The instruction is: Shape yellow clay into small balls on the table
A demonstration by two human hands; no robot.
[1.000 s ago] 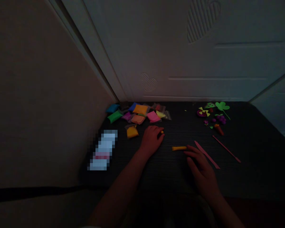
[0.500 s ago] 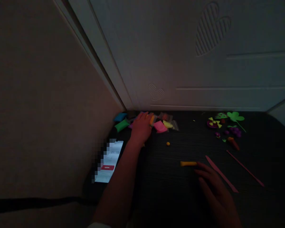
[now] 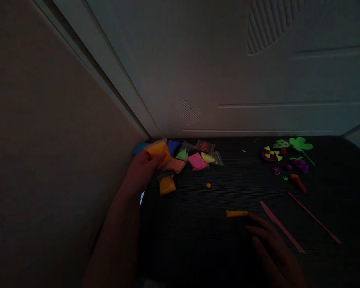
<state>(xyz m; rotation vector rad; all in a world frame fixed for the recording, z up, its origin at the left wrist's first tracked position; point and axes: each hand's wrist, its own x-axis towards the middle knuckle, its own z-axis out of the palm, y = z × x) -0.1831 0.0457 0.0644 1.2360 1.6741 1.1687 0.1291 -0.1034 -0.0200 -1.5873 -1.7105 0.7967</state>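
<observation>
My left hand (image 3: 142,168) pinches a bag of orange clay (image 3: 159,151) between thumb and fingers, raised over the pile of clay bags at the back left. Below it lies a bag of yellow-orange clay (image 3: 167,185) on the dark table. My right hand (image 3: 271,244) rests low on the right, its fingers loosely spread. One fingertip meets the right end of a short yellow-orange clay roll (image 3: 236,214). A small orange clay ball (image 3: 209,185) sits farther back, between the hands. Just right of my right hand lies a pink modelling knife (image 3: 280,226).
Bags of pink (image 3: 197,161), pale yellow (image 3: 209,158) and green clay (image 3: 183,154) lie near the white panel (image 3: 213,72). A thin pink tool (image 3: 313,217) lies at right. Behind are a green clover shape (image 3: 300,144), purple cluster (image 3: 300,165) and carrot-like piece (image 3: 298,183). A phone (image 3: 142,197) is mostly hidden.
My left hand has come back and left from the pile, lifting the orange clay bag. It uncovers other bags and now hides most of the phone. My right hand stays by the roll.
</observation>
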